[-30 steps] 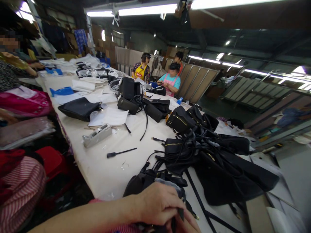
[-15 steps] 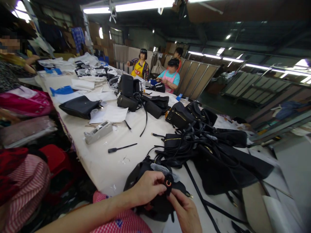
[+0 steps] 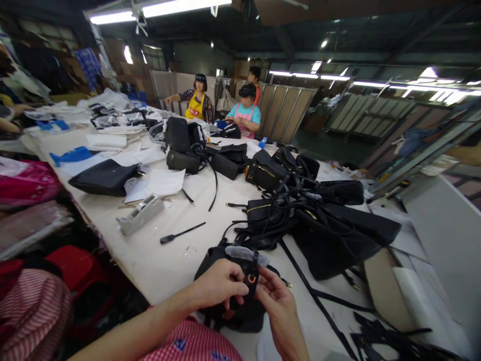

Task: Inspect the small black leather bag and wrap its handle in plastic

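Observation:
Right in front of me at the table's near edge sits a black handbag (image 3: 250, 321), with a plastic-wrapped handle on top. My left hand (image 3: 221, 283) is closed on the bag's black strap tab (image 3: 251, 287), thumb and fingers pinching it from the left. A small copper-coloured horseshoe-shaped fitting (image 3: 251, 278) shows on that tab. From the other side, my right hand (image 3: 276, 296) pinches the tab's right edge between thumb and fingers. The fingertips partly hide the tab and the bag front.
Black bags with tangled straps (image 3: 278, 215) are heaped to the right. A grey tape dispenser (image 3: 141, 214) and a loose black strap piece (image 3: 182, 233) lie on the white table (image 3: 150, 265). Several co-workers, one in a yellow apron (image 3: 196, 106), are around the table.
My view has turned slightly right. The strap tab now shows more of its face, and my right hand has moved up along its right edge. Both hands remain on it.

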`<state>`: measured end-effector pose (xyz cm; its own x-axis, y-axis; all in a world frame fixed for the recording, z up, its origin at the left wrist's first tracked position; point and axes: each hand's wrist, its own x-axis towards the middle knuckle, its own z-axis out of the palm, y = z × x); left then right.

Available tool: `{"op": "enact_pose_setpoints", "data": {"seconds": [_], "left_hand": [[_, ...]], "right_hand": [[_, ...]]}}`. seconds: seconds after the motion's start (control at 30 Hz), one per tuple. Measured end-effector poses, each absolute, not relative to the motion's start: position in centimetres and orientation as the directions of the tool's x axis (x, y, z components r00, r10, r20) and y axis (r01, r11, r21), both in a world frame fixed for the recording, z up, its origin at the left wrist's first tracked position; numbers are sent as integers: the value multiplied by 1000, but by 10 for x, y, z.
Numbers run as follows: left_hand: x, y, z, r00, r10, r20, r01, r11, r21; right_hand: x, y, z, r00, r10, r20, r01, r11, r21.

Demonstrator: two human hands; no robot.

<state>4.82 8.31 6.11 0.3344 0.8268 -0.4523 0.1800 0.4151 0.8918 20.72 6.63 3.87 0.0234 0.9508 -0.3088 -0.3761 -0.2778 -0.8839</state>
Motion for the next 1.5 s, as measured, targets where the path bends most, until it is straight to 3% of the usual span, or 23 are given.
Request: {"op": "enact_pose_setpoints", "data": {"seconds": [0.27,0.4,0.53,0.7,0.97,1.33,1.5], "left_hand": [[60,83,48,246,883,-400,176,365,914],[62,85,44,195,921,-337,212,296,931],[69,81,44,142,963,-228,299,178,937],[73,75,45,122,992,-8,470,-51,881],[55,83,35,201,964,-174,370,90,925],[52,85,35,240,950,-200,237,142,961],[53,82,44,305,927,-219,183,169,968]], "right_hand": [[206,66,39,11,943,-332,-428,-296,-854],[211,66,37,-110,916,-386,-477,-389,-788],[214,65,35,-237,841,-486,-562,-527,-638],[211,59,34,-215,829,-516,-579,-534,-617],[200,47,32,-90,862,-498,-554,-459,-694],[199,49,29,-99,904,-415,-443,-413,-796],[194,47,24,1,930,-368,-422,-333,-843]]}}
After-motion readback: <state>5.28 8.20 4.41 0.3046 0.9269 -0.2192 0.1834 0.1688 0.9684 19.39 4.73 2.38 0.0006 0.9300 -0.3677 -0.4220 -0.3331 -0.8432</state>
